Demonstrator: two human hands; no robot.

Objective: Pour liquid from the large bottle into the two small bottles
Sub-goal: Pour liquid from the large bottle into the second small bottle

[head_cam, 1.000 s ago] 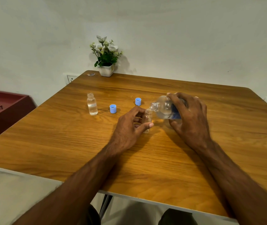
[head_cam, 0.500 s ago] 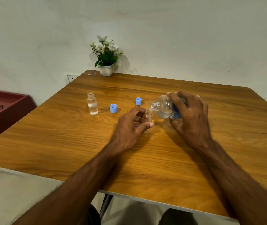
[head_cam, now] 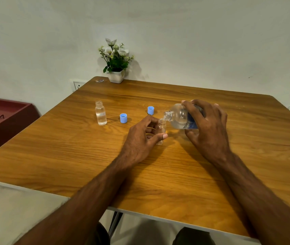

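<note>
The right hand (head_cam: 209, 131) grips the large bottle (head_cam: 179, 118), tilted with its mouth just above the small bottle (head_cam: 162, 129) pinched upright mid-bench (head_cam: 70, 147) by the left hand (head_cam: 140, 140). The other small bottle (head_cam: 101, 113) stands far left.

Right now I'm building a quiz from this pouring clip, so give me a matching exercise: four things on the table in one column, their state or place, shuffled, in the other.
Things:
1. large bottle
2. small bottle in the left hand
3. small bottle standing alone
4. flower pot

States or places:
A. at the table's far edge, by the wall
B. upright, uncapped, partly filled with clear liquid, untouched
C. tipped on its side in the right hand, mouth toward a small bottle
D. upright on the table, steadied by the left hand

Pairs: 1-C, 2-D, 3-B, 4-A
</note>
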